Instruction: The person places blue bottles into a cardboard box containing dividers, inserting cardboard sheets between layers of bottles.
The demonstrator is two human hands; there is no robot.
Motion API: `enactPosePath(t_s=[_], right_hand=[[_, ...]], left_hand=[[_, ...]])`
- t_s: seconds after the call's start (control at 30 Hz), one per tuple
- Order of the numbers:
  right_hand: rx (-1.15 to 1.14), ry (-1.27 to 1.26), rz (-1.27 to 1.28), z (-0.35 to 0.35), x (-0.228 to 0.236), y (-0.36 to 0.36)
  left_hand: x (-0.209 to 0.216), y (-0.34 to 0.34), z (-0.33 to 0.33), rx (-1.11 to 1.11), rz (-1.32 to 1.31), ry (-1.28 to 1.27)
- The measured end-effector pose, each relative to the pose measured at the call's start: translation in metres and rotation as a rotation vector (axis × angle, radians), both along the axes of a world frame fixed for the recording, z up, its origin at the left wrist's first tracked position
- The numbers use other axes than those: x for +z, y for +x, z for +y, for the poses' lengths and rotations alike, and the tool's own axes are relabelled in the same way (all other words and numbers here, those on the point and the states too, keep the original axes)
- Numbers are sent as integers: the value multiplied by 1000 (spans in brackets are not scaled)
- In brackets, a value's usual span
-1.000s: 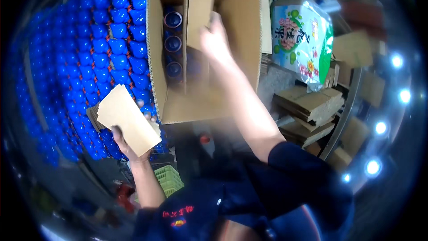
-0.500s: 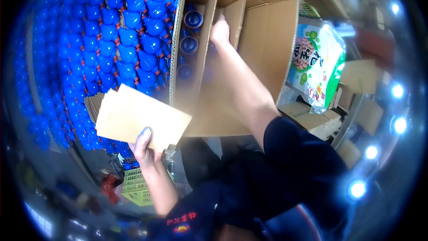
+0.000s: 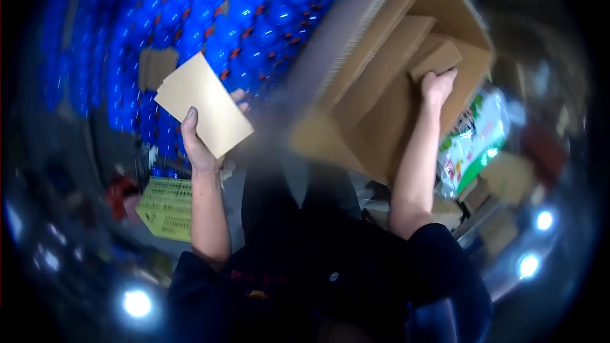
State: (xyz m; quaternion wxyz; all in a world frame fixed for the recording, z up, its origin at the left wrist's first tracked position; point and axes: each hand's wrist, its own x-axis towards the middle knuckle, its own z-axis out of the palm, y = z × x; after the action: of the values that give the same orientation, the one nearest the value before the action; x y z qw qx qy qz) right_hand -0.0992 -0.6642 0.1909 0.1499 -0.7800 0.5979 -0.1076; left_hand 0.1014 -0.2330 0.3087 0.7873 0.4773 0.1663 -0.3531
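My left hand point(image 3: 201, 144) grips a few flat tan cardboard sheets point(image 3: 206, 101), thumb on top and fingertips showing past the far edge. To the right, a large open cardboard box point(image 3: 327, 140) appears tilted and blurred. Inside it my right hand point(image 3: 437, 87) is closed on the near end of a cardboard divider point(image 3: 437, 58). Further left within the box, other dividers point(image 3: 387, 67) stand roughly parallel to it. What lies beneath the dividers is hidden.
Rows of shiny blue rounded items with red bits point(image 3: 254, 32) fill the far left. A small cardboard stack point(image 3: 157, 68) sits among them. A yellow-green plastic crate point(image 3: 166, 208) is at lower left. Right of the box lies a white and green printed plastic package point(image 3: 476, 143).
The view has shifted, and the box now appears further right and more slanted. My right hand now shows gripping a divider at the box's right side. My left hand still holds its sheets.
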Motion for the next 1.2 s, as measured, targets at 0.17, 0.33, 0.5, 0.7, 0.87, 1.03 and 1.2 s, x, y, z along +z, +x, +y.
enactPosePath(t_s=[0.17,0.33,0.5,0.7,0.87,1.03,1.2], right_hand=[[-369,322,-341,-2,-114,47],[-204,331,-120,-16,-164,53],[43,277,-59,-22,-112,54],[444,48,-701,90,68,93],[929,197,-740,270,152,109],[534,1231,-564,393,73,94],[-290,2140,-216,402,38,129]], left_hand=[[-118,-50,207,54,-210,642],[-239,-145,289,-582,-6,966],[-327,-151,206,-189,46,787],[-353,-156,219,-353,88,1020],[-250,-144,213,22,586,209],[-145,-178,220,-483,169,115],[-176,-157,267,-268,582,-58]])
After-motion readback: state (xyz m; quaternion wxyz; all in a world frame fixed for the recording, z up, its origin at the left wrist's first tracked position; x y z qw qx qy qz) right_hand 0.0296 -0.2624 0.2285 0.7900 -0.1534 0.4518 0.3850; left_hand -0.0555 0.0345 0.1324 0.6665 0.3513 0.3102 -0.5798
